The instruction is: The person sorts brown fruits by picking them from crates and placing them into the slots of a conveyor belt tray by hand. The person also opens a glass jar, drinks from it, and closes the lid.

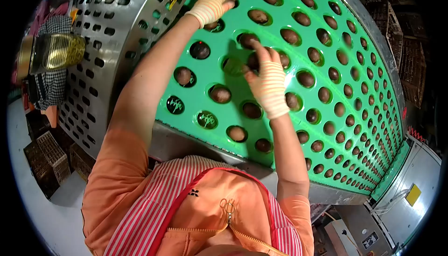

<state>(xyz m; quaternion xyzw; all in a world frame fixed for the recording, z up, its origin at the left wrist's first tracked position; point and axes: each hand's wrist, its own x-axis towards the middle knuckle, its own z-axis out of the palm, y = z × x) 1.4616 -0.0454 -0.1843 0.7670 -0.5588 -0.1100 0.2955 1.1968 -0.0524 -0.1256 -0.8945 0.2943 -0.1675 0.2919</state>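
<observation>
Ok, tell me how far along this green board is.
Most holes in the green board look done, each holding a brown ball. In hand: the right hand's fingers are at another ball; whatever the left hand grips is hidden. Apparently left: a few empty holes, including one near the board's front edge.

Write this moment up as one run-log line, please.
left hand: over green panel | right hand: fingers at dark round item | brown round items: seated in most visible holes
</observation>
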